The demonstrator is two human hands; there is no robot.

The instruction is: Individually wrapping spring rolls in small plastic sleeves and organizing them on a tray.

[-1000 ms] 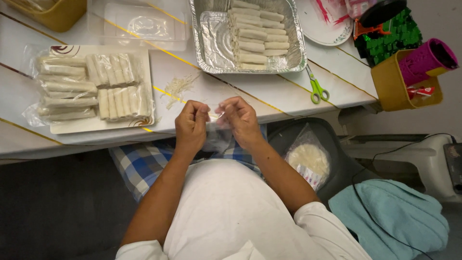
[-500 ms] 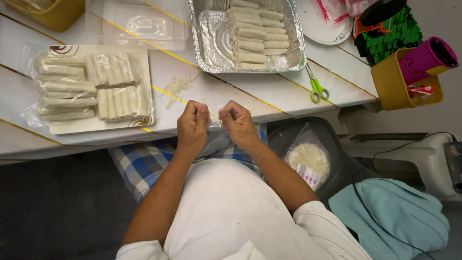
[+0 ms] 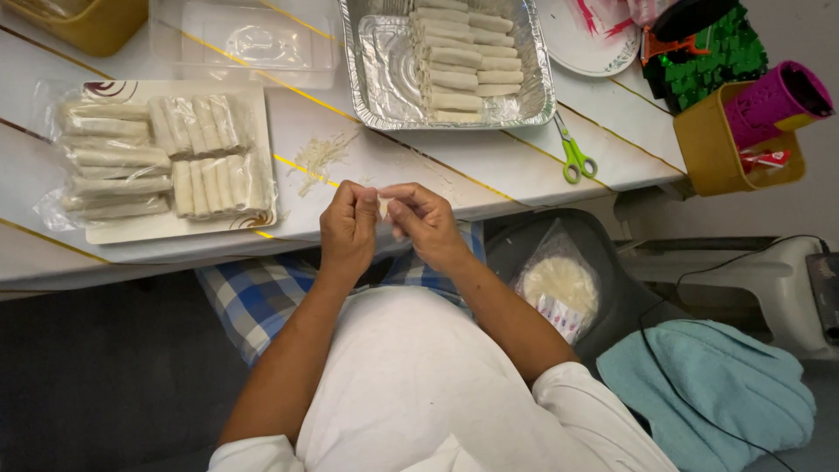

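At the table [image 3: 419, 166] edge, left hand [image 3: 348, 229] and right hand [image 3: 426, 220] meet, fingertips pinched together on a small pale scrap [image 3: 382, 206], perhaps wrapper dough, just below the foil tray [image 3: 376, 52] of rolls.

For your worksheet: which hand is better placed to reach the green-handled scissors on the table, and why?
Probably the right hand: the scissors lie to its side on the table, while the left hand would have to cross over.

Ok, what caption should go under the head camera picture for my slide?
Both hands pinch a small pale wrapper piece above the table edge, near a foil tray of rolls.
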